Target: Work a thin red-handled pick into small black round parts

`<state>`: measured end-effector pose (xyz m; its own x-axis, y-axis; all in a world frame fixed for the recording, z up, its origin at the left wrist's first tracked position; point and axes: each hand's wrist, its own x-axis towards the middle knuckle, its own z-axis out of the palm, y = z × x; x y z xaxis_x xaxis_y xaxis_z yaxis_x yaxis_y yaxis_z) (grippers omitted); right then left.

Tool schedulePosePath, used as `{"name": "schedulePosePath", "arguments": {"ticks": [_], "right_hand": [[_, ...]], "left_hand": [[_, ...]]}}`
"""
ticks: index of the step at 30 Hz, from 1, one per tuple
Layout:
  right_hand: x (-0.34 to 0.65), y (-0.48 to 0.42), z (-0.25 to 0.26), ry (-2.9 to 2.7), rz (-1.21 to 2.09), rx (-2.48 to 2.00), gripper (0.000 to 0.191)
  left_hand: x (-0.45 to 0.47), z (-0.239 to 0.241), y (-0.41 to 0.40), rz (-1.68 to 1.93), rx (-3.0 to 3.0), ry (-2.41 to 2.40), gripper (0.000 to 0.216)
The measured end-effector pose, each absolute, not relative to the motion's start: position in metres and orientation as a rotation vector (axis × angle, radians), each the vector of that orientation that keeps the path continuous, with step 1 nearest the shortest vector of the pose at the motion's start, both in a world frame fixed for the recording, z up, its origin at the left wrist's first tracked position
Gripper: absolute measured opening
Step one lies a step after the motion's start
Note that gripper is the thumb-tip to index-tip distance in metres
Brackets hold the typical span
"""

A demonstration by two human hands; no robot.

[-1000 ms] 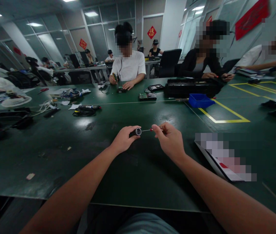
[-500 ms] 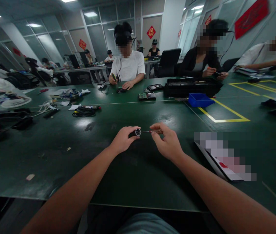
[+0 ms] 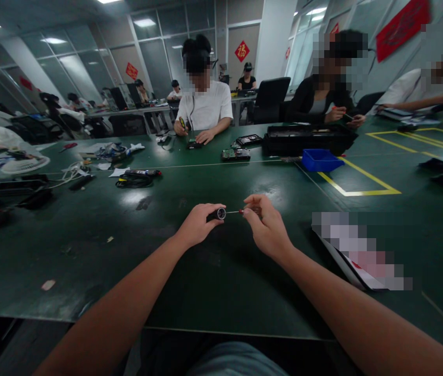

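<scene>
The left hand (image 3: 196,225) grips the small black cylinder (image 3: 217,213) just above the bench (image 3: 221,284), well nearer the person than the blue tray (image 3: 320,161), while the right hand (image 3: 268,230) pinches a slim screwdriver (image 3: 244,211) at its ringed end: it seems best to hold tool and cylinder in line and turn lightly to avoid slipping.

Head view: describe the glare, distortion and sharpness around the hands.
Head view: ceiling lights leave pale glare patches on the green table; wide-angle bending curves the edges; left hand, right hand, the small cylinder and thin screwdriver between them look fairly sharp.
</scene>
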<state>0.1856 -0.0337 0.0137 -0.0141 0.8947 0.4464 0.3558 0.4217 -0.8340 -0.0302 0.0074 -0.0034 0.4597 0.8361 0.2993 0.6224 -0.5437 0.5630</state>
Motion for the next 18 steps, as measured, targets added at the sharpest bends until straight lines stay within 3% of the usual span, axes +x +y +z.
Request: {"name": "schedulePosePath", "arguments": {"ticks": [10,18], "right_hand": [[0.184,-0.012,0.001,-0.826,1.178,-0.957,0.029],[0.19,-0.016,0.001,-1.092,0.826,-1.096,0.024]], "left_hand": [[-0.028,0.0,0.008,0.893,2.373,1.119,0.04],[-0.026,-0.001,0.008,0.706,2.445,1.198,0.04]]}}
